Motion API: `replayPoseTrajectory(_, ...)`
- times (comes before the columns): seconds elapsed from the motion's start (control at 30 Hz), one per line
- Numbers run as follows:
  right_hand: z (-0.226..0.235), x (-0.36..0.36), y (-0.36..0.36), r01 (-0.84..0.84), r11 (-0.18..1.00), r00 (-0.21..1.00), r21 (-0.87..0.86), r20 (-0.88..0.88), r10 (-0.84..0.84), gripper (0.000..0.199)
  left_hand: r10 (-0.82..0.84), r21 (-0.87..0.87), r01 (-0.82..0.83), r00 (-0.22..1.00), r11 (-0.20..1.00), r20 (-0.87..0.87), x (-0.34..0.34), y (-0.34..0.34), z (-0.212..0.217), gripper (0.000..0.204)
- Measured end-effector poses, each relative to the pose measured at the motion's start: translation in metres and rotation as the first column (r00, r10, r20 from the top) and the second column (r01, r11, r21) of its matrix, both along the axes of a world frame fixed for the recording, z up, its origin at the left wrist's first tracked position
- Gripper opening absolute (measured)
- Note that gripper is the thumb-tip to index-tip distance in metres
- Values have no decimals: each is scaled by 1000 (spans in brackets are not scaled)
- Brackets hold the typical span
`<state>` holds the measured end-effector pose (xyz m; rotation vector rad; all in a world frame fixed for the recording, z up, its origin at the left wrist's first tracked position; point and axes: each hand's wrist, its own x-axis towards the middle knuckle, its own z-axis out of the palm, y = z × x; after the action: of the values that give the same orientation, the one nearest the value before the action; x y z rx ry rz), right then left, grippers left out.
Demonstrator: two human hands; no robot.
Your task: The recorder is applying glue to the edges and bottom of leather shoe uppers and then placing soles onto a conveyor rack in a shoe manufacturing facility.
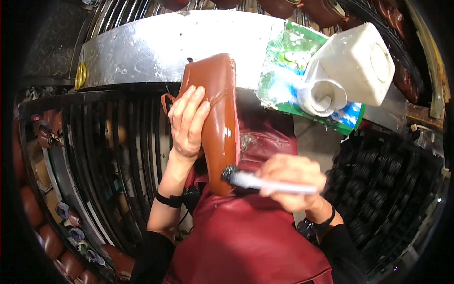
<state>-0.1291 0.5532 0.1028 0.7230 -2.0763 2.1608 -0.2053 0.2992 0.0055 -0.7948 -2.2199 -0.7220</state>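
A glossy brown leather shoe (218, 128) is tilted sole-side to the right, its heel end over the metal bench edge and its toe toward my lap. My left hand (188, 120) grips it from the left side, fingers laid across the upper. In my right hand (295, 177) is a brush (248, 181) with a pale handle. Its dark bristle head meets the shoe's lower edge near the toe; motion blurs both hand and brush. A pink line runs along the shoe's right edge. The sole face is mostly hidden.
A white plastic jug (362, 66) with an open round mouth (322, 97) rests on a green printed sheet (276, 90) at the metal bench's (142, 52) right. Black soles (373, 184) are stacked lower right. Black rack bars (113, 156) and more brown shoes (49, 239) stand left.
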Motion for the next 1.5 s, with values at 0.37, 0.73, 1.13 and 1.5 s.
replayPoseTrajectory(0.37, 25, -7, 6, 239, 951, 897, -198, 419, -138, 21, 29, -26, -28, 998, 999, 56, 3, 14, 27, 56)
replayPoseTrajectory(0.73, 66, -29, 27, 66, 997, 997, 38, -37, -64, 28, 52, -39, -43, 960, 998, 275, -31, 31, 82, 68)
replayPoseTrajectory(1.13, 69, -156, 36, 87, 992, 918, 96, -395, -42, 25, -295, 217, 201, 709, 955, 640, -115, 11, 137, 90)
replayPoseTrajectory(1.5, -8, -42, 62, 815, 579, 554, 25, 263, -790, 20, -526, 824, -262, 664, 503, 532, -77, -14, 73, 81)
